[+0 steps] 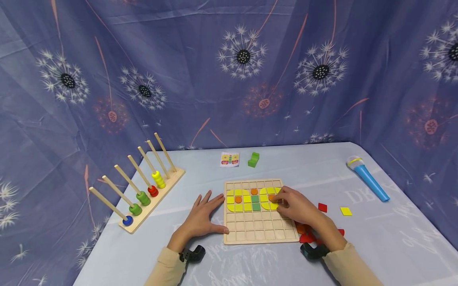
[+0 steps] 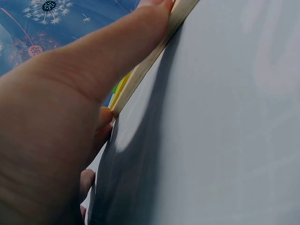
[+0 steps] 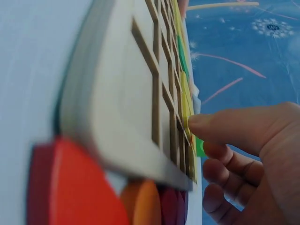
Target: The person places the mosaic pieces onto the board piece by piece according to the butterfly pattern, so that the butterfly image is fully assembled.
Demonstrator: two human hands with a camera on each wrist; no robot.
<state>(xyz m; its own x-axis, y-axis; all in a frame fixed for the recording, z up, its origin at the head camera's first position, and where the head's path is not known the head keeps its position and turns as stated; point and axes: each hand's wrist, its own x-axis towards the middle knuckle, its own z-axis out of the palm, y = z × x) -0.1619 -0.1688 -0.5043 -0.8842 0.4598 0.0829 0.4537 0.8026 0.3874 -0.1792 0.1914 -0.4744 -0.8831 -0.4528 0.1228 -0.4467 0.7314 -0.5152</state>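
Observation:
A wooden grid board (image 1: 261, 230) lies on the table, its upper rows filled with yellow tiles (image 1: 247, 207), orange round pieces (image 1: 238, 200) and green square tiles (image 1: 255, 202). My left hand (image 1: 202, 220) steadies the board's left edge, fingers spread and thumb at the lower left corner. In the left wrist view the thumb (image 2: 117, 44) lies along the board's wooden side. Over the right end of the yellow pattern, my right hand (image 1: 295, 204) has curled fingers and pinches at a yellow tile (image 3: 185, 101). The hand partly hides that spot in the head view.
Red pieces (image 1: 306, 238) and an orange one lie by the board's lower right corner. Farther right are a loose red tile (image 1: 322, 207), a yellow tile (image 1: 346, 211) and a toy microphone (image 1: 370, 180). Behind stand a pattern card (image 1: 229, 159) and green block (image 1: 253, 159); left, a peg stand (image 1: 137, 220).

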